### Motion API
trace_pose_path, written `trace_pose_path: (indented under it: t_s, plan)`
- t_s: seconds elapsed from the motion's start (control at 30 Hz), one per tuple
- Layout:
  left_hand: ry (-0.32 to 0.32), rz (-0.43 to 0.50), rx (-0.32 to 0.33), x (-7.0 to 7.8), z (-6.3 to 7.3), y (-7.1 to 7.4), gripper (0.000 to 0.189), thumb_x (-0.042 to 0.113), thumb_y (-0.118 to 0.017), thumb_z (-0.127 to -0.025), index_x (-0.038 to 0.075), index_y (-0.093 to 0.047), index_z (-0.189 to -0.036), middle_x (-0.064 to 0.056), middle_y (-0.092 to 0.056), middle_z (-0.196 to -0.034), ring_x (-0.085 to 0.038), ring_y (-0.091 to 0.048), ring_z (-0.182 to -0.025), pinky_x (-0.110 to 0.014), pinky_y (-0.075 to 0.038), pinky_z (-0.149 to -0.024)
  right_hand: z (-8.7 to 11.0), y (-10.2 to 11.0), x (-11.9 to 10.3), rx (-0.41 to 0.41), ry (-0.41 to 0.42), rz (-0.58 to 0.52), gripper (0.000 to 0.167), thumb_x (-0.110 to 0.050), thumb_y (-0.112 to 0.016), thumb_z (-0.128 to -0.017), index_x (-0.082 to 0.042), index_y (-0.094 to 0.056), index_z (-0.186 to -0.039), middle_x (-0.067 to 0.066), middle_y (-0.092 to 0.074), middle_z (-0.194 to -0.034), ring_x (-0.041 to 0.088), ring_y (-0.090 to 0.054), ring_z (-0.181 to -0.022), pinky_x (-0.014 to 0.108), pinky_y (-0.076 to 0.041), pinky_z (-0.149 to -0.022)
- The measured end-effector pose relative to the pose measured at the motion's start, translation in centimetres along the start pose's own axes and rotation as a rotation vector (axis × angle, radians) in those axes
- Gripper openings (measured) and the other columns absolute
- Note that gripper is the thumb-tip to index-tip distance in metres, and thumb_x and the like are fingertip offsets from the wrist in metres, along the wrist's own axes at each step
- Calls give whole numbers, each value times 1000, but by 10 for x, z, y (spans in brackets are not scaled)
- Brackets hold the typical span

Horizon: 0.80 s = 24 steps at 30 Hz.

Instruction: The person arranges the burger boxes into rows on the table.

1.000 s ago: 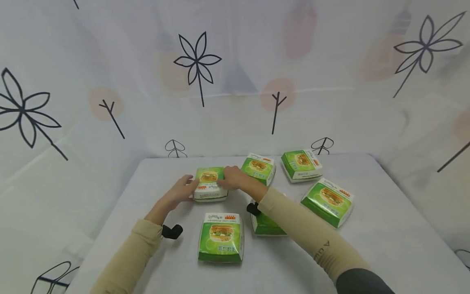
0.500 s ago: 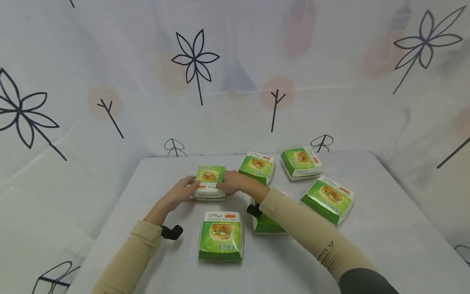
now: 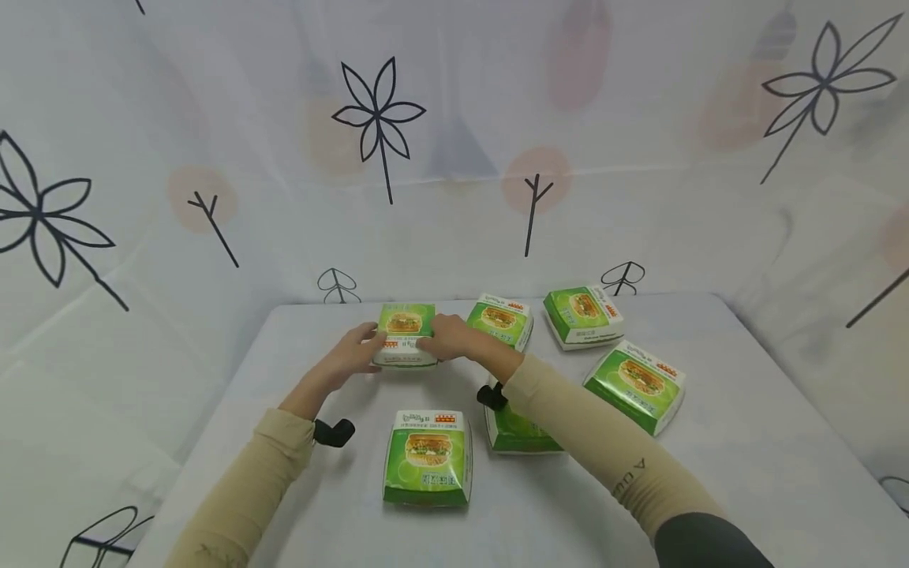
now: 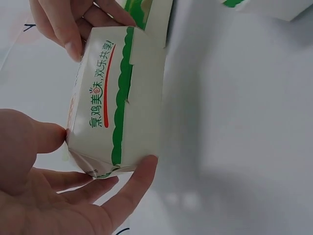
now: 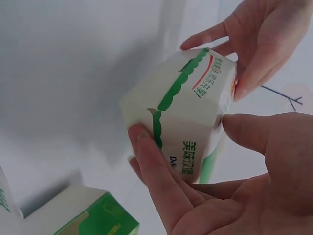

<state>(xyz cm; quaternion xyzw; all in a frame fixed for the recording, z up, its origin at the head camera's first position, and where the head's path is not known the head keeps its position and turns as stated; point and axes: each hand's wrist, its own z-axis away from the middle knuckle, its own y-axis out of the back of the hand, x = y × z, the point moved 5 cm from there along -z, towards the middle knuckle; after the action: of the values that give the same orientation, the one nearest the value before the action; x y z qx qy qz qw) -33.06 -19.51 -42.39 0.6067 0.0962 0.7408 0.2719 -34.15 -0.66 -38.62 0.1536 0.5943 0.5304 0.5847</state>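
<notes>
A person's left hand (image 3: 355, 353) and right hand (image 3: 454, 338) grip a burger box (image 3: 406, 334) by opposite sides, holding it above the far left part of a white table (image 3: 341, 505). Even, gentle pressure from both sides should keep it level and uncrushed. Its burger picture faces up, the white lettered band toward the person; nearly square, it shows no clear long axis. A second box (image 3: 503, 318) sits beyond the right hand, a third box (image 3: 428, 461) nearer the person.
</notes>
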Motion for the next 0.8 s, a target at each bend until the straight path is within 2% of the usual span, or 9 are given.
trace_pose_path:
  t_s: [0.27,0.6,0.8]
  plan:
    - [-3,1,11,12,-24,6,61,31,-39,-112,-1,-20,-161,-27,-27,-162,-39,-56,-127,-41,-56,-99,-16,10,6,91,-29,-39,35,-31,-55,-105,2,-67,-110,8,-66,-86,16,-57,-71,25,-44,-60]
    - [33,46,24,10,-51,9,63,30,-37,-112,0,-13,-162,-28,-30,-160,-38,-55,-127,-42,-53,-103,-39,10,16,132,-85,-48,46,-34,-51,-106,6,-61,-126,11,-63,-98,21,-55,-82,30,-47,-70]
    - [45,58,39,7,-62,9,62,30,-37,-112,-1,-15,-162,-27,-31,-161,-38,-53,-131,-44,-52,-104,-48,6,16,150,-97,-98,40,-27,-54,-105,7,-59,-124,14,-63,-102,21,-54,-82,31,-46,-70]
